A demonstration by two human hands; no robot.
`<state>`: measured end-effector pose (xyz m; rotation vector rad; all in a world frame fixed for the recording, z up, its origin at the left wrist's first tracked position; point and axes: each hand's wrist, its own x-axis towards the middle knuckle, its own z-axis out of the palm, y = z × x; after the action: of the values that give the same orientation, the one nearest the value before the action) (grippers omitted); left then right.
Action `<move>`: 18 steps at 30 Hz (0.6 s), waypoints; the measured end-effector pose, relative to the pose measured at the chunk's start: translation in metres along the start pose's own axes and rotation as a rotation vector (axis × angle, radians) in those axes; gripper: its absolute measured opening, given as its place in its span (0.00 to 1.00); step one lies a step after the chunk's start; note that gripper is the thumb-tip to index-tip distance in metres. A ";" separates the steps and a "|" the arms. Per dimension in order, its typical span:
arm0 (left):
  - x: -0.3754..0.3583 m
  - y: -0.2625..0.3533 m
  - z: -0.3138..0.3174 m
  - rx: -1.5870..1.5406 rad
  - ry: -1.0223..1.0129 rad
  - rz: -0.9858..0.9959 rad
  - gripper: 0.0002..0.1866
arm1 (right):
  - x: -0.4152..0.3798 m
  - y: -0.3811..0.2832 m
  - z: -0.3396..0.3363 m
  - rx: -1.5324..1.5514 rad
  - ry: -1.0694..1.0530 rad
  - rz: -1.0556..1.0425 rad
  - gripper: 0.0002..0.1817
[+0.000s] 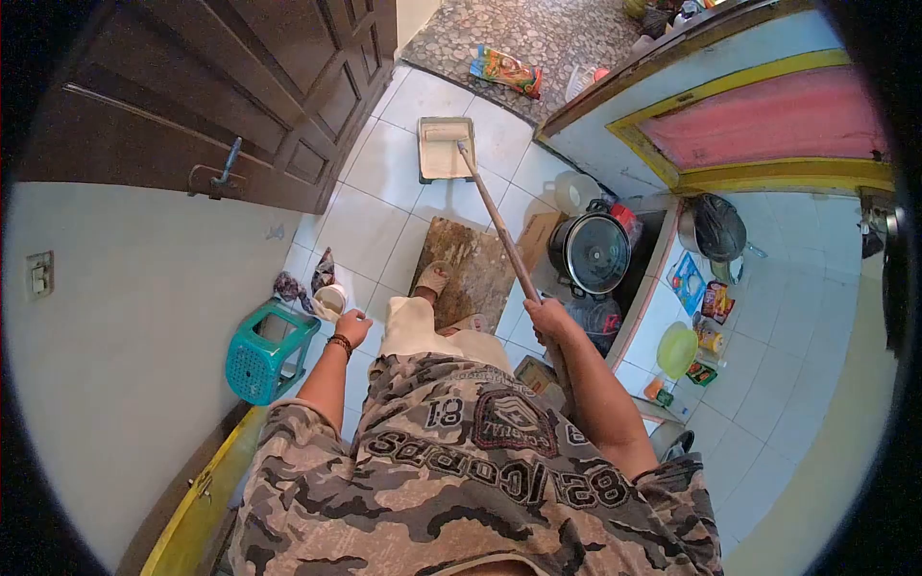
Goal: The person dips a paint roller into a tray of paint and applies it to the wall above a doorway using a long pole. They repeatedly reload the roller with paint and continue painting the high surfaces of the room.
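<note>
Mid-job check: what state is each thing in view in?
Right hand: closed around long brown wooden pole.
Left hand: loosely curled, nothing visible in it.
Dark-green rectangular paint tray: lying on the floor, cream paint inside.
Round black pot with glass lid: covered.
White rectangular wall switch: position too small to tell.

The right forearm (605, 394) and the camouflage shirt (461, 461) hide the near end of the pole (499, 226). The right hand's (550, 320) fingertips are out of sight. The left hand's (353, 329) palm is hidden, so its contents are unclear. Lettering on the orange packet (506, 71) is too small to read. The top edge cuts off the brown door (279, 86).
</note>
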<state>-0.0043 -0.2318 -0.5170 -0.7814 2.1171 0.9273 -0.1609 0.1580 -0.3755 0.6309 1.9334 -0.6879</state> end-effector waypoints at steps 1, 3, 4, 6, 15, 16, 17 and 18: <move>-0.002 0.006 -0.002 -0.008 -0.009 -0.020 0.20 | 0.001 -0.006 -0.003 0.002 0.002 0.001 0.24; -0.006 0.015 -0.006 -0.013 -0.019 -0.039 0.20 | -0.003 -0.022 -0.010 -0.089 -0.006 0.032 0.24; -0.006 0.018 -0.007 -0.027 -0.019 -0.040 0.20 | -0.010 -0.031 -0.015 -0.067 -0.001 0.021 0.24; -0.002 0.019 -0.004 -0.044 -0.022 -0.039 0.20 | -0.006 -0.040 -0.022 -0.082 -0.007 0.036 0.24; 0.000 0.001 0.015 -0.153 -0.029 -0.100 0.20 | 0.023 -0.037 -0.059 -0.239 -0.054 -0.012 0.23; -0.004 0.001 0.013 -0.136 -0.022 -0.105 0.20 | 0.030 -0.031 -0.059 -0.242 -0.038 -0.019 0.24; -0.008 0.001 0.011 -0.118 -0.016 -0.110 0.20 | 0.035 -0.022 -0.058 -0.243 -0.038 -0.021 0.24; -0.010 0.000 0.010 -0.119 -0.016 -0.110 0.20 | 0.032 -0.021 -0.057 -0.198 -0.048 -0.018 0.24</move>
<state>0.0051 -0.2210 -0.5141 -0.9377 1.9986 1.0043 -0.2231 0.1872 -0.3777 0.4700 1.9350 -0.5096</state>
